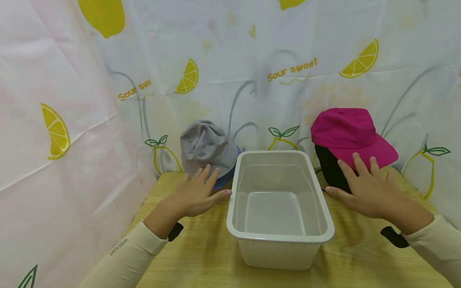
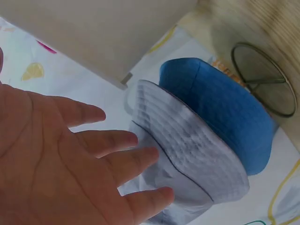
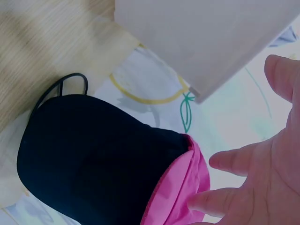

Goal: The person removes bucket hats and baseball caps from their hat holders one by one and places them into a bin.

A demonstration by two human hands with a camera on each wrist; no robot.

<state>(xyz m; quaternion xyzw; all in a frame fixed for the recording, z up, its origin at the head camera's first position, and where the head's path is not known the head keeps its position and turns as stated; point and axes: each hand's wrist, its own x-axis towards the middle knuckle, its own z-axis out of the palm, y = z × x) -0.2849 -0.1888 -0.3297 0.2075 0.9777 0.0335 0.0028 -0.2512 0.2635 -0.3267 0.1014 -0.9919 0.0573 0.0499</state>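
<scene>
Your left hand, grip spread, is near the gray bucket hat; your right hand, grip likewise spread, is near the magenta baseball cap.

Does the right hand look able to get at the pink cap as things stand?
Probably yes: the right hand is close by the pink cap, with nothing visible between them, and the white tub stands off to one side.

The gray hat partly hides the blue hat.
</scene>
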